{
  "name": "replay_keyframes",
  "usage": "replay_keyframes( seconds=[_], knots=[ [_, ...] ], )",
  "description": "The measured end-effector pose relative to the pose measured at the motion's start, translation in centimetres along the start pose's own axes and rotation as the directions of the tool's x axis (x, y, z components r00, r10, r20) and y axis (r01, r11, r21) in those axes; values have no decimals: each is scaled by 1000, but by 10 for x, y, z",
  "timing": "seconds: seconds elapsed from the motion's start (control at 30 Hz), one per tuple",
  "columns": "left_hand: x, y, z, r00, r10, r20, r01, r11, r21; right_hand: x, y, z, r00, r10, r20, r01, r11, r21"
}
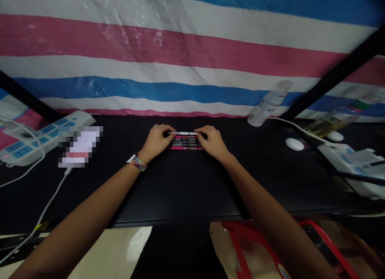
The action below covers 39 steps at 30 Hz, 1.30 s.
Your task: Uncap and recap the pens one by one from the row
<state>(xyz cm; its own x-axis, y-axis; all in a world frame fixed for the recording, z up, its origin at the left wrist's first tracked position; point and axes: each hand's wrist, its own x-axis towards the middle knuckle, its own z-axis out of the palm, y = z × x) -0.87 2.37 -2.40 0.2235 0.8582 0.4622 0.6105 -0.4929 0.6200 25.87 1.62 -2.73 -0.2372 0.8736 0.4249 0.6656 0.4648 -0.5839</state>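
Note:
A white pen (184, 133) is held level by its two ends between my left hand (157, 140) and my right hand (213, 142), just above the black table (180, 187). Below it several pens (185, 144), pink and dark, lie side by side in a row between my hands. A striped band sits on my left wrist. My fingers hide the ends of the row.
A white power strip (36, 136) with a cable and a blurred phone (80, 146) lie at the left. A plastic bottle (267, 104), a white mouse (294, 144) and white devices (351, 160) are at the right. A red stool frame (327, 243) is below the table edge.

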Motion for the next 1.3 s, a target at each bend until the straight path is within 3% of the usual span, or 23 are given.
replay_keyframes(
  seconds=[0.5, 0.73, 0.9, 1.03, 1.3],
  knots=[
    [0, 1, 0, 1000, 7, 24, -8, 999, 32, -1, -2, 1, 1000, 26, 13, -26, 999, -21],
    [1, 2, -1, 1000, -11, 9, 11, 1000, -29, -2, -1, 1, 999, 41, -5, -41, 999, 9],
    [-1, 6, 6, 996, -88, -34, 80, 979, -188, 1, -1, 9, 983, 150, -103, -120, 960, 251],
    [-1, 15, 14, 982, -189, 0, 171, 886, -432, 3, -9, 19, 966, 248, -67, -183, 847, 498],
    [-1, 22, 20, 970, -239, 35, 211, 765, -608, 4, -18, 24, 961, 272, -42, -190, 767, 613]
  ],
)
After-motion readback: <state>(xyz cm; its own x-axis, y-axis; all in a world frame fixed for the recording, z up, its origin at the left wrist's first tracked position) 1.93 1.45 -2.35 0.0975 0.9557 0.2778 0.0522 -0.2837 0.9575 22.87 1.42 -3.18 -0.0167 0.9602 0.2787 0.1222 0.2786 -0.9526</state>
